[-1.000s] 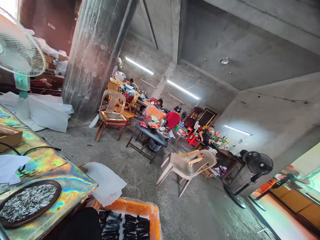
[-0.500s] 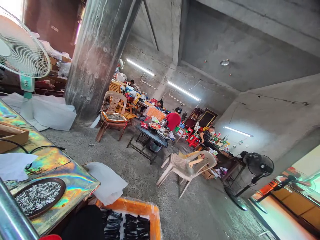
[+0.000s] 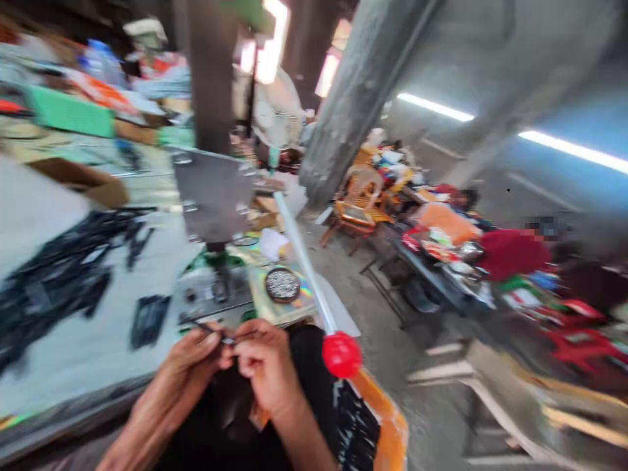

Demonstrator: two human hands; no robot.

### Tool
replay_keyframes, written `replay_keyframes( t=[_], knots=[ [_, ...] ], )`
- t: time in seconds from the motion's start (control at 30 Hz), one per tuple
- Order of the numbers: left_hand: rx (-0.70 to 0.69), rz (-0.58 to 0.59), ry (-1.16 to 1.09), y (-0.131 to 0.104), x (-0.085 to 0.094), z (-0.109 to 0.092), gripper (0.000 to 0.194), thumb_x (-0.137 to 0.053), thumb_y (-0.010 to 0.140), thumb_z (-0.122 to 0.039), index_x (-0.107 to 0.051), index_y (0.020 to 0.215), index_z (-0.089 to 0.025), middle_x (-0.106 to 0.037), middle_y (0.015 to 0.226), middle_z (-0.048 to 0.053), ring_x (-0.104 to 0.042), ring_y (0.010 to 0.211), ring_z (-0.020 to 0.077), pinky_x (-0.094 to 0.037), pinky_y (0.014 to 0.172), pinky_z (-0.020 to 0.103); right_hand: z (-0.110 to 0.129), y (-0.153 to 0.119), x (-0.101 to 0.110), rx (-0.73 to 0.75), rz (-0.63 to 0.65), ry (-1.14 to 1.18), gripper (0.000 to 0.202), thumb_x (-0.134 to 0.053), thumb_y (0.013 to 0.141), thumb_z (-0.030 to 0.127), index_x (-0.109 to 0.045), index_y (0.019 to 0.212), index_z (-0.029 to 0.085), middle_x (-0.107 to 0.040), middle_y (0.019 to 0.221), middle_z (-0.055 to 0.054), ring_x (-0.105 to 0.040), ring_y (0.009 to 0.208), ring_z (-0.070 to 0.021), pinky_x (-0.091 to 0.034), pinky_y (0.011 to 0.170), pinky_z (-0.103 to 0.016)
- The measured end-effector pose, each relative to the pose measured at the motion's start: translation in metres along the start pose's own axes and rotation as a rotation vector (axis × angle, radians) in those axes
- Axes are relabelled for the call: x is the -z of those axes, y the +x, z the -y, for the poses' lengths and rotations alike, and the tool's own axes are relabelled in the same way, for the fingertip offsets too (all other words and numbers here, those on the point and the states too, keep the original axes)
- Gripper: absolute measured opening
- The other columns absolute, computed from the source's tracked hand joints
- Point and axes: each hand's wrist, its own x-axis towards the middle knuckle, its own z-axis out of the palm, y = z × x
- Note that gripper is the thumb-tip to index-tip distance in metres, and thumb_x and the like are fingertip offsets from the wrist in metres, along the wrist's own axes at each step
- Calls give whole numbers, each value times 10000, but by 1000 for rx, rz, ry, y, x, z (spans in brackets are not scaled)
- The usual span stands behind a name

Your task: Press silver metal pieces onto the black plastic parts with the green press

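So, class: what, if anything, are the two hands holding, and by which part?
Both hands, left and right, pinch a small thin dark part between their fingertips, one at each end. Blur hides what the part is.

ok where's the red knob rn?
Head view, lower centre: the red knob caps the end of the lever, just to the side of the right hand and above the orange bin.

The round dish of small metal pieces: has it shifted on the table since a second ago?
Cannot tell. The dish sits near the table's corner as before, but the camera swung, so any shift is unclear.
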Motion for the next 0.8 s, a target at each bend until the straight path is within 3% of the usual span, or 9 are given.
replay_keyframes(
  t=[0.1, 0.3, 0.8],
  knots=[
    [7, -10, -113, -2, 16, -3, 324, -846, 565, -217, -623, 767, -97, -611, 620, 44, -563, 524, 127, -518, 495, 192, 3, 4, 0, -55, 20, 44, 187, -673, 559, 134, -614, 737, 130, -595, 550, -1, -354, 389, -34, -157, 387, -163],
    [16, 17, -290, 0, 19, 2, 275, -808, 628, -171, -616, 808, -89, -629, 671, 60, -592, 564, 133, -534, 498, 191, 0, 7, -4, -106, 41, 30, 214, -714, 557, 173, -614, 741, 125, -595, 577, -18, -378, 404, -31, -175, 383, -145],
    [-64, 75, -238, -2, 26, -4, 243, -768, 683, -212, -598, 819, -104, -621, 676, 56, -594, 587, 139, -533, 519, 205, -2, 13, -10, -110, 61, -32, 209, -703, 576, 171, -623, 765, 127, -580, 568, -27, -429, 449, -60, -176, 391, -150]
  ],
)
